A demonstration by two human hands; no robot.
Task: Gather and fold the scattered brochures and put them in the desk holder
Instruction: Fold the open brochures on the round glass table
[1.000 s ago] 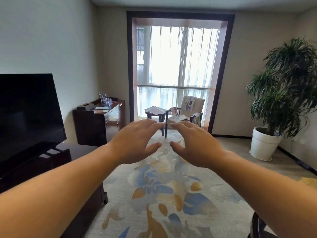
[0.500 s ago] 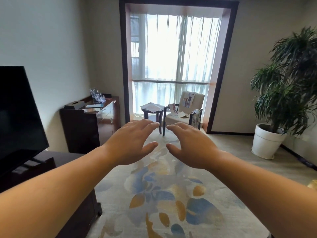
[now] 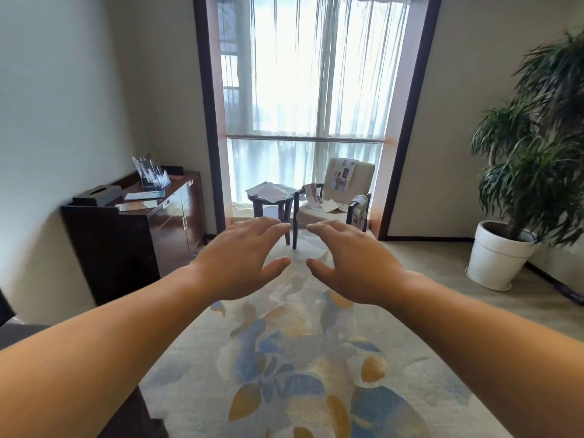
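Left hand (image 3: 243, 257): fingers spread, palm down, grasping nothing.
Right hand (image 3: 354, 263): same, empty.
Sideboard (image 3: 164, 213): two brochures (image 3: 142, 200) lying flat; clear desk holder (image 3: 151, 177), contents indistinct.
Side table (image 3: 270, 202): loose papers (image 3: 268, 191).
Armchair (image 3: 339, 188): brochures draped over backrest, arms, seat.

Left hand (image 3: 243, 257) and right hand (image 3: 357, 263) held out empty over the rug (image 3: 300, 374), papers on far chair (image 3: 338, 191) and small table (image 3: 271, 200), clear holder (image 3: 151, 172) on left cabinet (image 3: 132, 235), big plant (image 3: 537, 147) right
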